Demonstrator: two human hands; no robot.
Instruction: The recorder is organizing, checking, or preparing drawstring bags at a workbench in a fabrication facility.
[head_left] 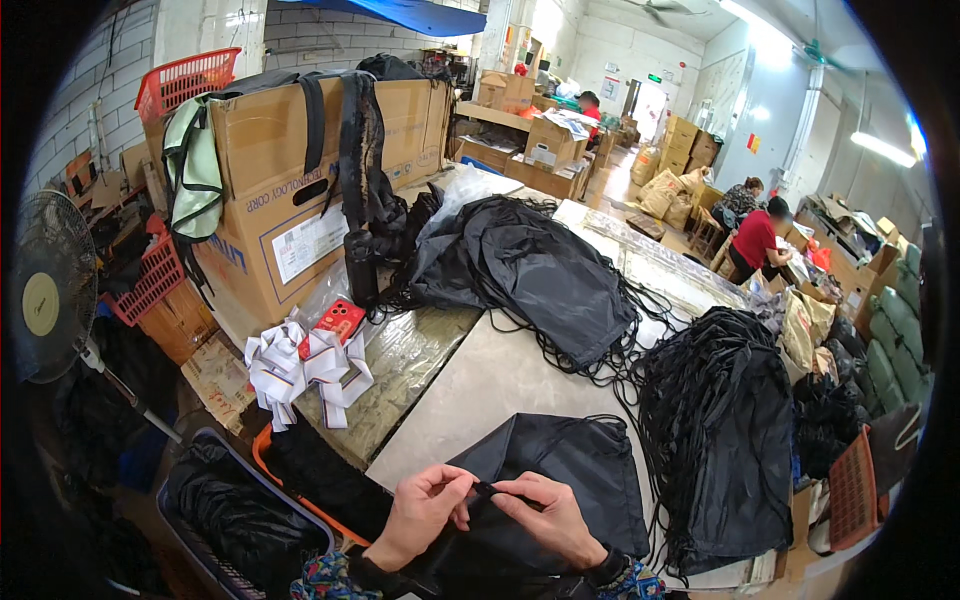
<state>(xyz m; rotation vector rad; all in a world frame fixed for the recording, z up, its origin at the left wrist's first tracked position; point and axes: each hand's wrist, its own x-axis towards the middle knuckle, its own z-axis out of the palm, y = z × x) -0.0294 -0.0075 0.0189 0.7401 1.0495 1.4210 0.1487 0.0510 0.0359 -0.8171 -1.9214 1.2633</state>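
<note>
Left hand [420, 510] and right hand [550, 520] both pinching a black cord [492, 489] over a black bag [560, 470], stacked bags [720, 440] at two o'clock, white ribbons [300, 370] at ten o'clock

Bare hands, colourful floral-patterned sleeve cuffs [325, 580]

Small garment/bag workshop w/ warehouse feel, here we go. Long counter [520, 370] down the middle, loaded w/ heaps of black drawstring bags [720, 430] and loose cords. Big cardboard boxes [300, 190] stacked at left, more cartons [550, 140] piled at the back, straps draped over them. Plastic crates [185, 80] in red, a bin of black fabric [240, 520] by the counter's near end. Bare block walls, tube lights [885, 148] overhead, standing fan [50, 290] at far left. Other workers [755, 240] seated among sacks at right, busy w/ their own piles.
</note>
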